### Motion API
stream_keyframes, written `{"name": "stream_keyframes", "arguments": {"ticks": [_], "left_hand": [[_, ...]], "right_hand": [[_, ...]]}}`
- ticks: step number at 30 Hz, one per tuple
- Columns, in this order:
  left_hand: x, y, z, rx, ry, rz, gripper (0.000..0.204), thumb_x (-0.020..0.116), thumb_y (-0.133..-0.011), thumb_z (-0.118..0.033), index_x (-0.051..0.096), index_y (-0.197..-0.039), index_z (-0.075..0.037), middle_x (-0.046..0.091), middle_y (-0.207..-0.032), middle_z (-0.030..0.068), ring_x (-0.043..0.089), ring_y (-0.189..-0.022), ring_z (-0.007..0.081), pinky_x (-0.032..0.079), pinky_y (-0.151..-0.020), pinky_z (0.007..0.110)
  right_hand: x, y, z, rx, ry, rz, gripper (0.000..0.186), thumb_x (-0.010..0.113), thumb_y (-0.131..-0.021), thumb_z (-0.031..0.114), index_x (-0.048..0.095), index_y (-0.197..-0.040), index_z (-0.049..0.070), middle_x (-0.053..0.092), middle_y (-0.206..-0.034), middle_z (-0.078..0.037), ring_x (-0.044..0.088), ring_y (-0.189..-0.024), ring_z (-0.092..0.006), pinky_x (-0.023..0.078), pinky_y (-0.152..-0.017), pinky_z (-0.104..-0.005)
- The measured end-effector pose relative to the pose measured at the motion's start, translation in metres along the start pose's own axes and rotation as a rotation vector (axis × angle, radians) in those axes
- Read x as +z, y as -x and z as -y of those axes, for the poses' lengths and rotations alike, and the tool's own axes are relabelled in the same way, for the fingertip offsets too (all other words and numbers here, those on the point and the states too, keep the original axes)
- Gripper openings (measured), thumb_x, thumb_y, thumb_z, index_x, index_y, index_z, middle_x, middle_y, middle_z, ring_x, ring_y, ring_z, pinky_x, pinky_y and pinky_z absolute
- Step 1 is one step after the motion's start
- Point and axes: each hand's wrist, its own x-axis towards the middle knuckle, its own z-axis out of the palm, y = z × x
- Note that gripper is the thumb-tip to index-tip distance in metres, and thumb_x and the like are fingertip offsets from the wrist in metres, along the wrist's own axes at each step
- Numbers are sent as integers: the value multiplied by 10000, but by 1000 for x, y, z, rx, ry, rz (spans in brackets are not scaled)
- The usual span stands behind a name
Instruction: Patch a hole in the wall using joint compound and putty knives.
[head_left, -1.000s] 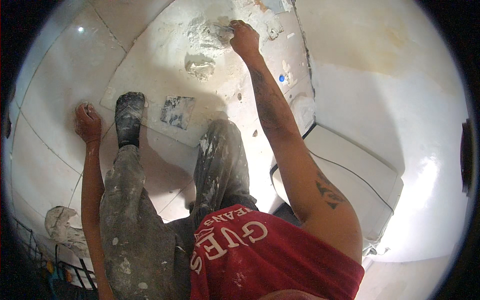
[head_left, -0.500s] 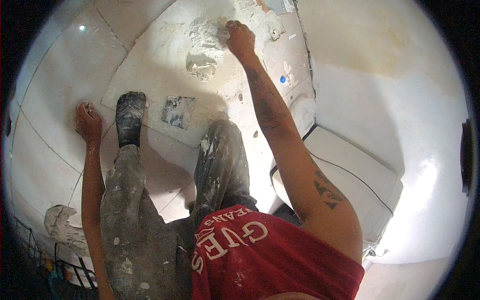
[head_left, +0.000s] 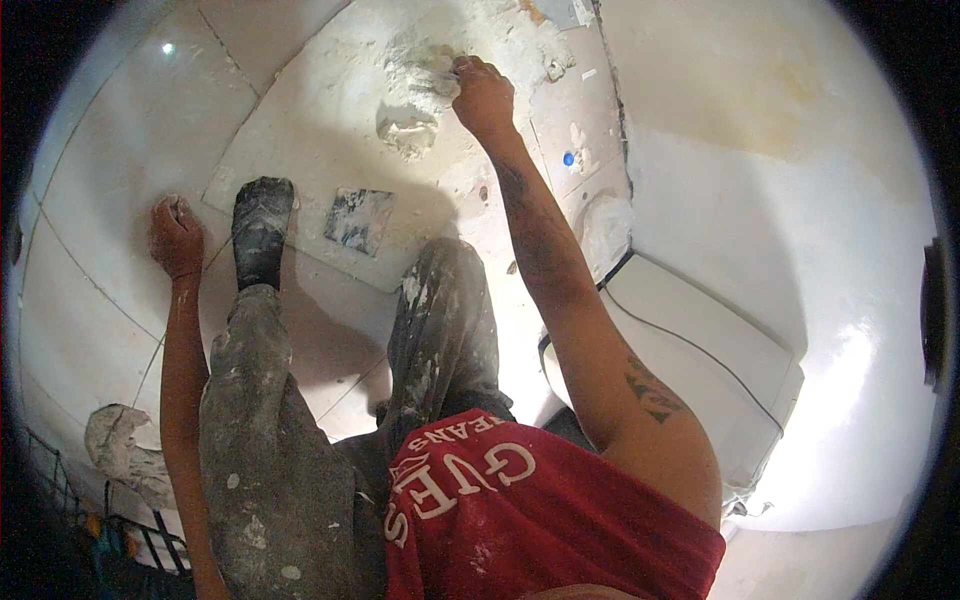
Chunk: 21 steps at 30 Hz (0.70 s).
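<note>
My right hand reaches far out over a pale board smeared with off-white paste. Its fingers are closed at the edge of a spread of wet paste; a blurred greyish shape lies by the fingertips, and I cannot make out what they grip. Just nearer lies a thicker lump of paste. My left hand, dusted white, is curled shut over the floor tiles beside my dark-socked foot. Whatever it may hold is hidden. Between my legs and the paste lies a stained square plate.
A small blue cap lies right of my forearm. Beyond it stands a white wall, with a white box-like panel and a dark cable at its foot. A crusted bag-like lump and a dark wire rack are at lower left.
My right hand has shifted slightly nearer to me and turned, its knuckles now lower over the paste. My left hand has barely moved.
</note>
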Motion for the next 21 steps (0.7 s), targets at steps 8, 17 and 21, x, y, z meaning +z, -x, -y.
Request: {"name": "stream_keyframes", "arguments": {"ticks": [8, 17, 21], "left_hand": [[12, 2, 14, -26, -75, 5, 221, 468, -818, -241, 490, -950, -65, 554, -863, 109, 540, -781, 293, 418, -662, 394], [3, 1, 4, -1, 14, 43, 232, 461, -823, -244, 487, -957, -56, 550, -875, 116, 534, -787, 312, 417, -662, 392], [-1, 1, 1, -34, -8, 85, 231, 451, -829, -244, 481, -956, -53, 535, -902, 121, 525, -822, 305, 410, -684, 390]], "right_hand": [[0, -20, -10, 48, -63, 25, 348, 512, -630, 52, 549, -975, 74, 576, -940, -103, 543, -889, -276, 446, -736, -375], [4, -23, -14, -34, 1, 65, 342, 508, -620, 31, 554, -956, 71, 574, -918, -114, 557, -846, -282, 458, -717, -367], [5, -25, -16, 30, -88, -44, 333, 512, -625, 38, 554, -954, 69, 576, -924, -103, 557, -847, -274, 459, -720, -360]]}}
